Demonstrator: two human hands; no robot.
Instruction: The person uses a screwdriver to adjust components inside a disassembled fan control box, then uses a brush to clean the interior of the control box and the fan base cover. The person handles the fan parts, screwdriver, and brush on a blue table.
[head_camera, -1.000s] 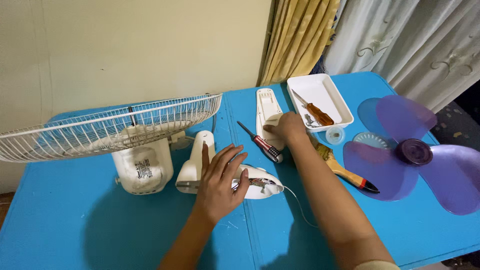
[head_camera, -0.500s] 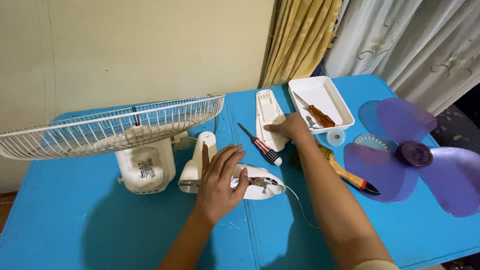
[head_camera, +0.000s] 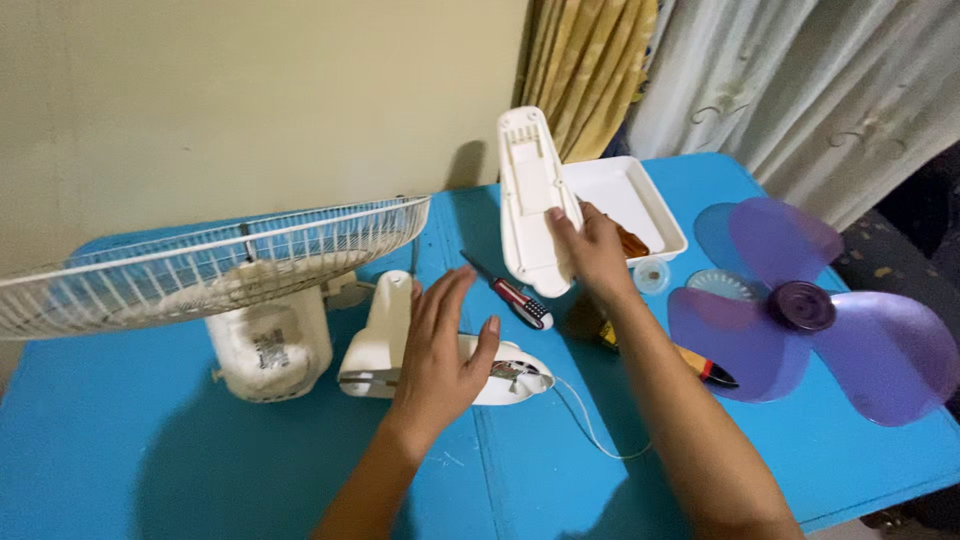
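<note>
The right hand (head_camera: 590, 250) has the long white plastic cover panel (head_camera: 532, 200) up off the blue table (head_camera: 120, 470), gripped near its lower end with the thumb on the ribbed inner face and the fingers wrapped behind, so the panel stands almost upright above the red-handled screwdriver (head_camera: 515, 295). It looks like a thin moulded shell — light, fairly stiff along its length, but likely to flex or crack at the screw posts if squeezed hard; a hold along the thick side edges, as it has now, seems the safest place. The left hand (head_camera: 440, 350) is flat and spread, palm down, pressing on the white fan neck housing (head_camera: 385, 335) that lies on its side on the table, fingers not curled around anything. That housing looks heavier and rounder, with smooth glossy plastic that could slide on the table, and bare metal parts and a thin white wire (head_camera: 590, 425) show at its open end — worth keeping fingers off those. To the left, the wire fan guard (head_camera: 200, 265) sits on the motor body (head_camera: 268, 350). To the right lie the purple fan blade (head_camera: 800, 310), a white tray (head_camera: 640, 205) and a small clear cap (head_camera: 651, 273); a yellow-handled tool (head_camera: 700, 365) is partly hidden behind the right forearm.
</note>
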